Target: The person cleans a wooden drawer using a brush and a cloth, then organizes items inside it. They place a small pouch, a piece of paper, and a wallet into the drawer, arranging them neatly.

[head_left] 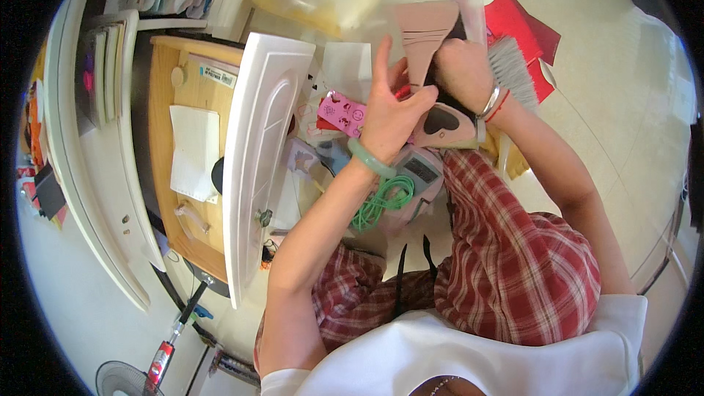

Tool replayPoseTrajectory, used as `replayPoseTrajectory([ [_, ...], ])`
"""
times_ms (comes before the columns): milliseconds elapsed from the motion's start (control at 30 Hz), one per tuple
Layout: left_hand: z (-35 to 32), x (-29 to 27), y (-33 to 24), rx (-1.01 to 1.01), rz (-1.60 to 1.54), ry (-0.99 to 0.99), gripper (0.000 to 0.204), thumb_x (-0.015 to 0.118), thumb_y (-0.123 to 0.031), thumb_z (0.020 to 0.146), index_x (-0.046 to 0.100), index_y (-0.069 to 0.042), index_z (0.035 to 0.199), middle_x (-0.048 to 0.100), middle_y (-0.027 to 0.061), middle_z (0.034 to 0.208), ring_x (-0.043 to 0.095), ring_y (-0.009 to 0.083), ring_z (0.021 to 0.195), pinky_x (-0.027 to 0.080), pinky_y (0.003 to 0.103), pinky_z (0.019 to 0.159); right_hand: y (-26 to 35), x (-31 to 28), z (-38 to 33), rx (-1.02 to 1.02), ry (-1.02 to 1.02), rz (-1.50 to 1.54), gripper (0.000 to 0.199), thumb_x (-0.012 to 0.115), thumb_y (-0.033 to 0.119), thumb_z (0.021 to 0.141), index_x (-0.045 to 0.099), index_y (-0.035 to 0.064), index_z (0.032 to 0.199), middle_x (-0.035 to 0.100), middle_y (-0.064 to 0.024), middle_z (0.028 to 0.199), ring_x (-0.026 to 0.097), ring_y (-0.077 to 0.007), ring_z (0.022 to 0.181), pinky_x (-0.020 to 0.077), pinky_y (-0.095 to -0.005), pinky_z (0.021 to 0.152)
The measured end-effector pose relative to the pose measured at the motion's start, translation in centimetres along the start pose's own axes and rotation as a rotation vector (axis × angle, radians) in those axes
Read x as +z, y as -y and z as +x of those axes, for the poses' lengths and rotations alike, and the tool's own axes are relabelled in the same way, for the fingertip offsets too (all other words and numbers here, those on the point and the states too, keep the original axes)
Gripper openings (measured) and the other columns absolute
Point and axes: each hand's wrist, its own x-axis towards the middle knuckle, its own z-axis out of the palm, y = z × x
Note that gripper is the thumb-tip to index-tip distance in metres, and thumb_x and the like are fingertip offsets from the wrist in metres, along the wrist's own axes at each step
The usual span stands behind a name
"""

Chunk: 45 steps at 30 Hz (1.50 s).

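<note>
My right hand point(458, 66), with a silver bangle and a red string at the wrist, is closed around the middle of a beige-pink dustpan point(424, 28), whose heart-shaped cut-out handle point(440, 121) shows below the hand. A brush with grey bristles point(513, 67) sticks out to the right of that hand. My left hand point(389, 110), wearing a pale green bangle, holds the dustpan's left side; the thumb lies across it and the index finger points up. My knees in red plaid trousers point(513, 249) are below.
A white cabinet door point(257, 154) stands open at the left over a wooden cabinet point(165, 139). Under my hands lie a pink printed card point(341, 111), a coiled green cord point(381, 202) and a small device with a screen point(422, 169). Red bags point(521, 26) lie behind.
</note>
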Motion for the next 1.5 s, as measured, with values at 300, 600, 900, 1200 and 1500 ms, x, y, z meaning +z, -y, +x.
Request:
replayPoseTrajectory([
  [300, 1.6, -5.6, 1.5, -0.105, 0.075, -0.055, 0.036, 0.057, -0.015, 0.096, 0.052, -0.002, 0.13, 0.062, 0.0148, 0.121, 0.064, 0.0208, 0.101, 0.052, 0.033, 0.086, -9.4, 10.6, -4.6, -0.015, 0.045, 0.411, 0.029, 0.067, 0.034, 0.078, 0.066, 0.0074, 0.089, 0.068, -0.0158, 0.081, 0.066, -0.0357, 0.079, 0.0533, -0.0437, 0.069],
  [600, -4.2, -6.1, 7.3, 0.221, 1.516, -0.147, 0.067, 0.079, -0.031, 0.074, 0.05, -0.008, 0.13, 0.054, 0.0147, 0.119, 0.055, 0.0357, 0.106, 0.044, 0.044, 0.093, -10.3, 12.4, -5.4, 0.003, 0.076, 0.566, 0.037, 0.065, 0.035, 0.081, 0.064, 0.0073, 0.105, 0.067, -0.0161, 0.098, 0.064, -0.0359, 0.087, 0.0519, -0.0421, 0.074],
  [900, -4.2, -9.7, 8.0, 0.58, 1.096, 0.026, 0.041, 0.07, 0.003, 0.076, 0.055, -0.008, 0.111, 0.062, 0.0125, 0.114, 0.06, 0.0332, 0.104, 0.049, 0.039, 0.088, -8.2, 6.9, -5.2, 0.02, 0.117, 0.578, 0.032, 0.064, 0.033, 0.082, 0.065, 0.006, 0.1, 0.068, -0.0191, 0.094, 0.064, -0.0382, 0.087, 0.0522, -0.0422, 0.074],
  [1200, -4.5, -9.0, 6.7, 0.622, 1.102, 0.154, 0.038, 0.064, 0.005, 0.074, 0.057, -0.012, 0.107, 0.065, 0.0085, 0.11, 0.063, 0.0309, 0.097, 0.05, 0.038, 0.079, -7.0, 5.0, -5.4, 0.007, 0.135, 0.101, 0.02, 0.066, 0.023, 0.077, 0.064, 0.0042, 0.085, 0.066, -0.0188, 0.082, 0.065, -0.0379, 0.079, 0.053, -0.0433, 0.068],
  [1500, -3.5, -5.3, 2.3, 0.427, 1.365, 0.421, 0.074, 0.059, 0.007, 0.078, 0.042, -0.024, 0.143, 0.062, 0.013, 0.103, 0.061, 0.0342, 0.085, 0.049, 0.044, 0.068, 4.5, -0.2, -2.7, -0.131, 0.121, -0.005, 0.014, 0.058, 0.018, 0.082, 0.063, 0.0051, 0.086, 0.066, -0.0152, 0.073, 0.067, -0.032, 0.069, 0.0528, -0.0441, 0.06],
])
